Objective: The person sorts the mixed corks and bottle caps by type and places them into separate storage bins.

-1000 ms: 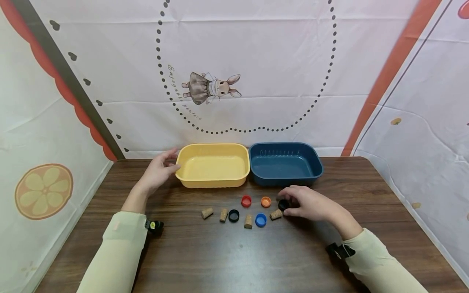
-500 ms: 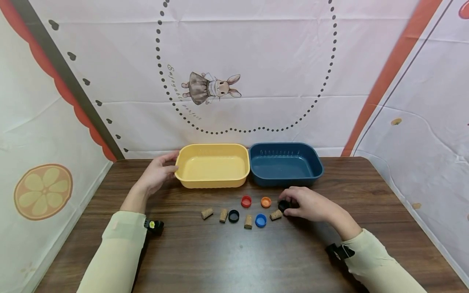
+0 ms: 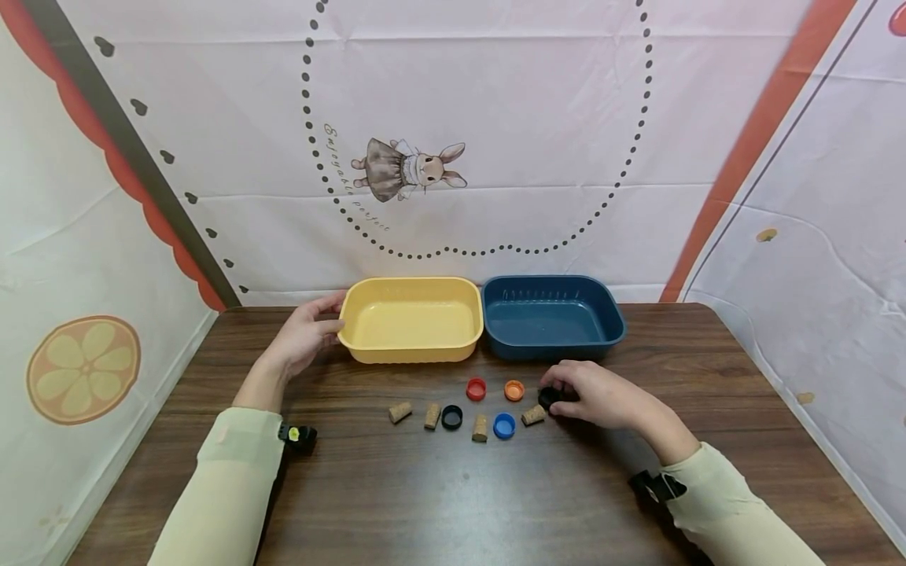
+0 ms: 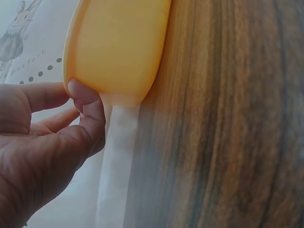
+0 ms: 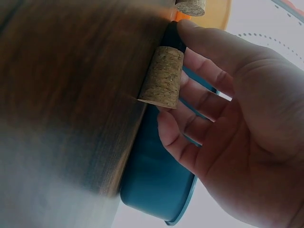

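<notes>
My left hand (image 3: 300,338) pinches the yellow tray (image 3: 414,355) by its rim, right hand (image 3: 605,395) curled around a black cap (image 3: 549,398), a cork (image 5: 162,78) just beside it!

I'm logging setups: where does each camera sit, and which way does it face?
Head: on the head, facing forward and down over the table; left hand, right hand visible.
Left wrist: worn there, facing the yellow bin; left hand visible.
Right wrist: worn there, facing a cork; right hand visible.
Head and left wrist share the yellow bin.
</notes>
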### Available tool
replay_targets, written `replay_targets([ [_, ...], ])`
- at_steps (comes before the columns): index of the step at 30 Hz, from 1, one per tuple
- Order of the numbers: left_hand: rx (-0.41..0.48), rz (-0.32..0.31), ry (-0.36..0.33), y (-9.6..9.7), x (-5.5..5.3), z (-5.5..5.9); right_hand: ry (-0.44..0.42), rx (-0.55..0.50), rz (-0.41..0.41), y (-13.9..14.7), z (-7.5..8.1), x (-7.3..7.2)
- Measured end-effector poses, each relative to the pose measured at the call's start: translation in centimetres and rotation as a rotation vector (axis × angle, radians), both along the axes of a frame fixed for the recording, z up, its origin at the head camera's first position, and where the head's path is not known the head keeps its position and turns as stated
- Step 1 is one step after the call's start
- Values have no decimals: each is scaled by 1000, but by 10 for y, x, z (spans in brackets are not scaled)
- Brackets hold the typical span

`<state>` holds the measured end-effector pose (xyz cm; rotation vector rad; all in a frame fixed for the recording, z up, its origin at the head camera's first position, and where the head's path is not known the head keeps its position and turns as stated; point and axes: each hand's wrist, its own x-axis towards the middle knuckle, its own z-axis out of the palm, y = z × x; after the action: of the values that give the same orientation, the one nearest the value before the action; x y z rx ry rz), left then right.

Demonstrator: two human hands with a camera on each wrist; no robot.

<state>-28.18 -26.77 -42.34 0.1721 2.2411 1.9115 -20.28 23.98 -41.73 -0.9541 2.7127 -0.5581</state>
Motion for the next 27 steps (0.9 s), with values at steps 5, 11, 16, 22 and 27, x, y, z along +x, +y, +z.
replay_targets([
  [5,-1,-2,-1,0,0,0,6,-4,-18,0,1,1],
  [11,1,8,-8,0,-2,-2,19,-11,-56,-1,7,4],
  [16,-2,7,-11,-2,-4,-3,65,-40,-33,-5,16,7],
  [22,-1,2,-9,-4,-5,-4,63,-71,-60,-13,31,11],
  [27,16,5,-13,-3,-4,-4,118,-113,-42,-18,40,8],
])
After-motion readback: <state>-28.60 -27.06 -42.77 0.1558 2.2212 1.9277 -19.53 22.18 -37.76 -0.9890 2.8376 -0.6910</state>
